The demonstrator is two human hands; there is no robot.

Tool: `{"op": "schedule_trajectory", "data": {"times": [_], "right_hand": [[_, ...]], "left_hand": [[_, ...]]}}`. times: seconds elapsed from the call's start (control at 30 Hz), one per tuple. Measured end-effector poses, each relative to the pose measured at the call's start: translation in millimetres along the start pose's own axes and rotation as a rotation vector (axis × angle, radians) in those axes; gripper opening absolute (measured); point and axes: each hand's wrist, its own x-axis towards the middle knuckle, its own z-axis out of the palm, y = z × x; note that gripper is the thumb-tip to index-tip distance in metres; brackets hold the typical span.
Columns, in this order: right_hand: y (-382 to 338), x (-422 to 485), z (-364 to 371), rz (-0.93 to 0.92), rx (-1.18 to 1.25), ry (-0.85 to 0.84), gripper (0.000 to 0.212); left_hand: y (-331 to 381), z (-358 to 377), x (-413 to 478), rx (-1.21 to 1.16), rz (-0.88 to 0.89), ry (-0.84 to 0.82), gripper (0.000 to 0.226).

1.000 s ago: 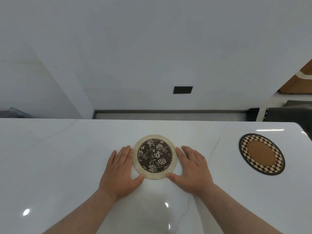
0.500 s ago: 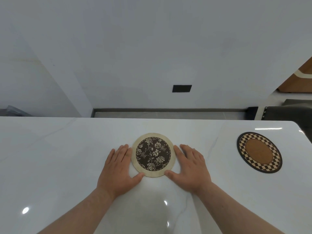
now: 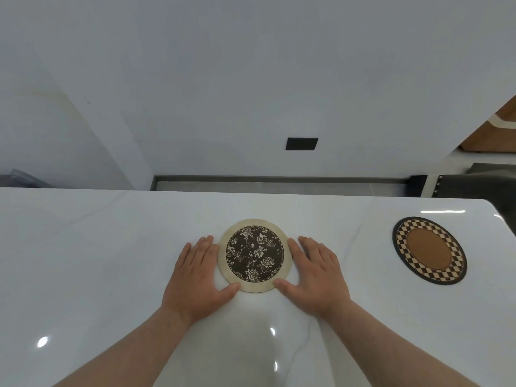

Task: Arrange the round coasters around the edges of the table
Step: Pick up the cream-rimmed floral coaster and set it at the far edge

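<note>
Still bracketing the flowered coaster (image 3: 254, 255) with left hand (image 3: 195, 277) and right hand (image 3: 315, 277) flat, fingers straight, thumbs at rim — unmoved, seemingly placed.

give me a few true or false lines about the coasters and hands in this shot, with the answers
1. The left hand and right hand lie flat on the table, one on each side of the floral coaster. True.
2. The checkered coaster has a plain brown centre. True.
3. The checkered coaster is stacked on the floral coaster. False: it lies apart, off to the right near the table's far right corner.
4. The floral coaster is held up in the air. False: it lies flat on the table, with thumbs and fingers against its rim.
5. A black rectangular plate sits on the wall beyond the table. True.
</note>
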Motion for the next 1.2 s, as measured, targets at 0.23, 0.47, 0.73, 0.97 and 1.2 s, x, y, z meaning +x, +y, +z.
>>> {"op": "schedule_trajectory", "data": {"times": [0.23, 0.47, 0.73, 0.97, 1.2], "right_hand": [[-0.2, -0.3, 3.1, 0.003, -0.01, 0.033, 0.088], [1.8, 0.1, 3.4, 0.002, -0.021, 0.014, 0.089], [0.9, 1.3, 3.4, 0.005, -0.004, 0.017, 0.089], [2.2, 3.1, 3.1, 0.014, -0.016, 0.0, 0.091], [-0.6, 5.4, -3.8, 0.012, -0.041, -0.119, 0.094]], "left_hand": [[0.8, -0.4, 1.6, 0.051, 0.013, -0.04, 0.098], [0.4, -0.2, 2.3, 0.052, 0.009, -0.036, 0.098], [-0.1, 0.6, 2.4, 0.076, 0.005, -0.037, 0.091], [-2.5, 2.8, 3.0, 0.083, 0.015, -0.026, 0.089], [-0.2, -1.2, 4.3, 0.05, -0.002, -0.102, 0.095]]}}
